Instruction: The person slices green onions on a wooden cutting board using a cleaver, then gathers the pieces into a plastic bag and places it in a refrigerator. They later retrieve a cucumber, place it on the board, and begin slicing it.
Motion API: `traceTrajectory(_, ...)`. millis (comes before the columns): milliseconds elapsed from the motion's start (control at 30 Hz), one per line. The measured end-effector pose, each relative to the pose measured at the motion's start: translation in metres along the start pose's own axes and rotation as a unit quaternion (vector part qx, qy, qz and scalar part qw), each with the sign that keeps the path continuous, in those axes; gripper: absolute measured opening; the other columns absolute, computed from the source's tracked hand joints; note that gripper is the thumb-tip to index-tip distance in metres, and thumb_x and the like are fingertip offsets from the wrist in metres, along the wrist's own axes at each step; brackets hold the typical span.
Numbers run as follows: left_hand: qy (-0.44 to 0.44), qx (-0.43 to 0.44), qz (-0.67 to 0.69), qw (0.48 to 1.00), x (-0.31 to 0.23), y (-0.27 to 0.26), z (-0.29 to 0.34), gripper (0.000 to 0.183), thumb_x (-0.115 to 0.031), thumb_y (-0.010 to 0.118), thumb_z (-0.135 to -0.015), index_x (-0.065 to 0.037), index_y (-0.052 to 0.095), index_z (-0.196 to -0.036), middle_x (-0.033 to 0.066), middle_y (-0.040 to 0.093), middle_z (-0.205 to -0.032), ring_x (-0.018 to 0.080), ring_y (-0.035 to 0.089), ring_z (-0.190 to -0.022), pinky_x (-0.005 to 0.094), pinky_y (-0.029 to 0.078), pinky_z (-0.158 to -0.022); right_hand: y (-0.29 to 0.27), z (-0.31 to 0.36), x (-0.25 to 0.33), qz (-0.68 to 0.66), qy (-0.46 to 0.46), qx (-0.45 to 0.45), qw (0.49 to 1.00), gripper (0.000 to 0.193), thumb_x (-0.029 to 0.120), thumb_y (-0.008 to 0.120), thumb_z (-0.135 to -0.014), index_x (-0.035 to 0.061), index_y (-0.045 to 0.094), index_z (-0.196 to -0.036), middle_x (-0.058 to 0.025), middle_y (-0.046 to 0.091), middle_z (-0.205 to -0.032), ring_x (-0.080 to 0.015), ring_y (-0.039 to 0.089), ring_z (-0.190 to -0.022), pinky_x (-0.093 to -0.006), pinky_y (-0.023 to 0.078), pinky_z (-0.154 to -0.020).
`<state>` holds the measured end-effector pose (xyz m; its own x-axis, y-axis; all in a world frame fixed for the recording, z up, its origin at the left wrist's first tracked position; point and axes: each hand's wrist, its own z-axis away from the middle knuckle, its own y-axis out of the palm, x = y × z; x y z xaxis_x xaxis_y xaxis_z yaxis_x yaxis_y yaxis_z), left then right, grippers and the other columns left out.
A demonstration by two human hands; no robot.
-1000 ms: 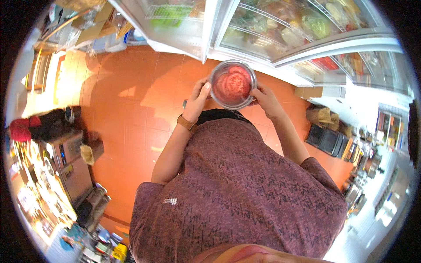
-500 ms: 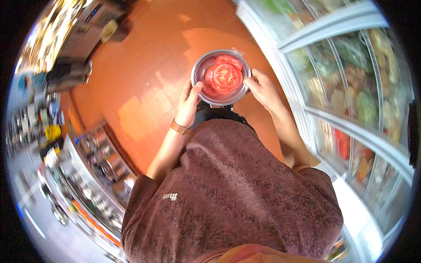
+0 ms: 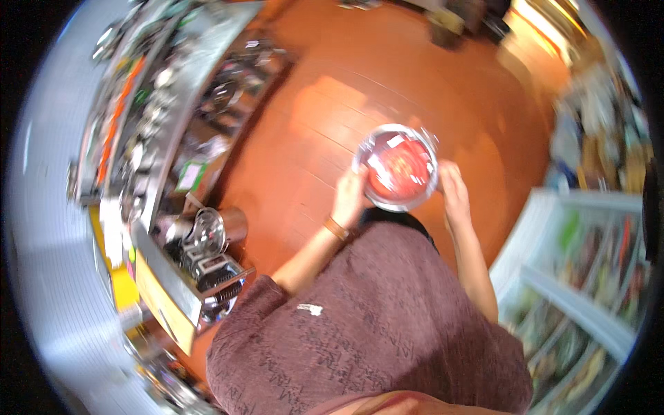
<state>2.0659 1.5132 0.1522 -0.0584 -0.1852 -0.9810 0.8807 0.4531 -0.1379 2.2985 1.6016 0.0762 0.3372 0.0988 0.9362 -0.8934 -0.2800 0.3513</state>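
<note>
A round bowl (image 3: 369,195) is held in front of my body, above the floor. Red tomato slices (image 3: 400,169) lie inside it, and bright glare suggests clear film across the top. At the bowl's left rim, my left hand (image 3: 349,198) grips it, with a brown band (image 3: 336,229) around that wrist. My right hand (image 3: 453,191) is at the opposite rim, its fingers blurred and partly hidden behind the bowl's edge. A loose bit of clear film (image 3: 430,138) sticks out at the upper right of the rim.
Left stands a steel counter (image 3: 187,90) with utensils and shelves beneath. Nearer are a metal pot (image 3: 232,225) and a wooden board (image 3: 162,297). A glass-front fridge (image 3: 588,277) with packed shelves stands right. Orange-red tiled floor (image 3: 304,166) stretches ahead.
My view has turned right-to-left, so the fridge sits lower right and the counter fills the left. The bowl is still in my hands and appears lower and further right in the picture.
</note>
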Motion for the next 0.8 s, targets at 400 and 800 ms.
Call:
traceTrajectory(400,-0.073,-0.201,0.159,0.964,0.063,-0.195,-0.037,0.037,-0.031,0.051,-0.117,-0.001,0.064,-0.134,0.0096,0.073,-0.121,0.0169,0.072,-0.103,0.0357,0.061,-0.089,0.226,-0.085,-0.157,-0.318,0.365,0.234,0.843,0.081,0.069,0.05,-0.108,0.0132,0.043,-0.166,-0.0109,0.052,-0.166,-0.0305,0.048,-0.153,-0.0617,0.042,-0.123)
traceTrajectory(800,-0.055,-0.313,0.41,0.855,-0.03,-0.403,-0.209,0.049,-0.034,0.047,-0.117,-0.001,0.05,-0.153,0.0123,0.06,-0.156,0.0264,0.059,-0.142,0.0476,0.046,-0.123,0.445,-0.312,-0.159,-0.388,0.39,0.204,0.81,0.079,0.072,0.062,-0.101,0.0137,0.057,-0.156,-0.0086,0.062,-0.157,-0.0271,0.059,-0.144,-0.0513,0.047,-0.123)
